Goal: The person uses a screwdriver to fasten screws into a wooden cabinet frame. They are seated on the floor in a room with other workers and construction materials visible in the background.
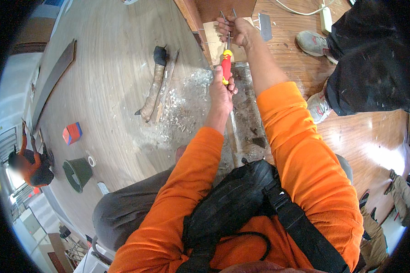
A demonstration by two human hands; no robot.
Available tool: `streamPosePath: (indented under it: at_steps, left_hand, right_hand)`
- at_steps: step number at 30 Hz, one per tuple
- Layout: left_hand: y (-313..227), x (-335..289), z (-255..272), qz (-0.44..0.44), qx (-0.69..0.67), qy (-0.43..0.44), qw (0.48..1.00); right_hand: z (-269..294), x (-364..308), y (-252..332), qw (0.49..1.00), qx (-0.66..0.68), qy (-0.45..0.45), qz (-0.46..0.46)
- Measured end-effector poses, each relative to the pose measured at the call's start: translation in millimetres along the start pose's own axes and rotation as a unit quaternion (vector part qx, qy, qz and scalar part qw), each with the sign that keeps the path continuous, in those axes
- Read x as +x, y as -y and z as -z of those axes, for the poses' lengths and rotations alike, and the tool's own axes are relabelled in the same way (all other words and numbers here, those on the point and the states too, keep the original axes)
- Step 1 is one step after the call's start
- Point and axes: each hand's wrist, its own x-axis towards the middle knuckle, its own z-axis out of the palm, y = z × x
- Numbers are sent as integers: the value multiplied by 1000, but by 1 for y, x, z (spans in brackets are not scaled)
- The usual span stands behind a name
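Note:
My left hand (222, 91) is closed round the red and yellow handle of a screwdriver (227, 66). The screwdriver's metal shaft runs away from me into the fingers of my right hand (236, 31), which are closed about it; its tip is hidden there. Two thin bent metal prongs (223, 15) show just beyond those fingers, against a brown panel (214, 8). Beneath the right hand lies a pale wooden board (212, 34), with a few nails or wires poking out at its left edge.
Left of my hands lie a wooden-handled tool with a dark end (154, 86), a wood strip (166, 88) and pale debris (184, 102). A red-blue box (72, 133), dark bucket (77, 174) and long plank (54, 84) are farther left. Someone's shoes (313, 43) stand close on the right.

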Motion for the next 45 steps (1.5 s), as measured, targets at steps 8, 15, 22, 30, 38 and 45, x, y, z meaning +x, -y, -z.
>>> streamPosePath:
  at_steps: [8,15,22,30,38,45]
  left_hand:
    - [7,2,-9,26,2,9,1000]
    - [15,6,-18,-15,-32,75,997]
    - [19,14,-49,-7,-45,73,996]
    - [18,20,-62,25,-59,72,995]
    - [15,18,-62,41,-79,88,992]
    - [17,12,-66,37,-96,101,990]
  right_hand:
    - [31,56,3,986,-132,-83,51]
    - [39,-5,17,956,-254,-109,101]
    - [62,-54,28,956,-292,2,-3]
    - [68,-35,11,958,-284,-11,33]
    - [56,-42,8,970,-236,-42,49]
    - [61,-41,10,970,-241,-41,19]
